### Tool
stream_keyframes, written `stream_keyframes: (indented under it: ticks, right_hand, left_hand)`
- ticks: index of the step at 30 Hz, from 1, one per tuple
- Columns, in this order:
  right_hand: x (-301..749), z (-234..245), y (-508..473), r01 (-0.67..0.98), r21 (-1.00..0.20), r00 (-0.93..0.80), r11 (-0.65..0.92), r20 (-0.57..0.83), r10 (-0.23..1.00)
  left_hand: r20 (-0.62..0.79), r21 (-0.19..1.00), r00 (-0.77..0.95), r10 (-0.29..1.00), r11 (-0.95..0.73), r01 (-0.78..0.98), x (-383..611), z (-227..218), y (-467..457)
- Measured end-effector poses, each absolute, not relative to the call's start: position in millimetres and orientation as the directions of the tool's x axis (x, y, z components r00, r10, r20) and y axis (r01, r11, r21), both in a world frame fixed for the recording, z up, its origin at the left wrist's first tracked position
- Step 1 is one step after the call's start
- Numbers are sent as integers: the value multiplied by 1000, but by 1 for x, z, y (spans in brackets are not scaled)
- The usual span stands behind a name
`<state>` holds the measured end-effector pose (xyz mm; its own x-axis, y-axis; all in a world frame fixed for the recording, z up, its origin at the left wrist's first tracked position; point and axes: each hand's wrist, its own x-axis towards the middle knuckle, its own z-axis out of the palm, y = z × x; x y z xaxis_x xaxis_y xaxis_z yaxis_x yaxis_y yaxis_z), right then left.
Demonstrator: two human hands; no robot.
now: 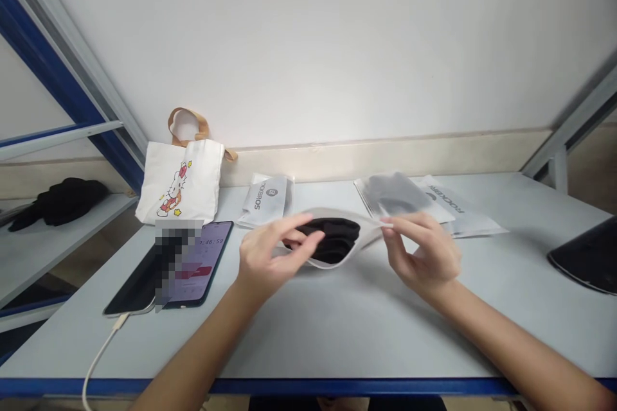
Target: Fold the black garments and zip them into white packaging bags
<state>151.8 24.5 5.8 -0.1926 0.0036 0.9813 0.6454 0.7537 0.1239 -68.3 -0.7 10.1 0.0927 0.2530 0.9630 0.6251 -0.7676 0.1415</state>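
Observation:
A translucent whitish plastic pouch [369, 228] hangs between my two hands above the desk, its mouth spread apart toward me. Folded black fabric [337, 237] shows inside it. My left hand [270, 253] grips the pouch's left side, with thumb and forefinger at the mouth, over the black fabric; its other fingers are partly hidden. The right corner of the rim is pinched between the thumb and fingers of my right hand [424, 249].
Behind lie flat packets: one left [270, 196], two overlapping at right [395, 196] [463, 209]. Two phones [139, 276] [207, 270], one cabled, lie left below a white tote bag [186, 167]. A black object [588, 257] sits at the right edge. Blue-and-grey frame bars [62, 58] flank the desk [347, 340].

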Motion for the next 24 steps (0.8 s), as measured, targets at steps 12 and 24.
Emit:
stream_keyframes:
  ticks: [12, 24]
  right_hand:
    - [138, 18, -3, 487, 156, -306, 859, 952, 1]
    - [139, 11, 3, 487, 239, -431, 840, 902, -7]
  left_hand:
    - [650, 273, 352, 673, -640, 718, -41, -18, -5]
    - [698, 328, 348, 625, -712, 620, -50, -12, -5]
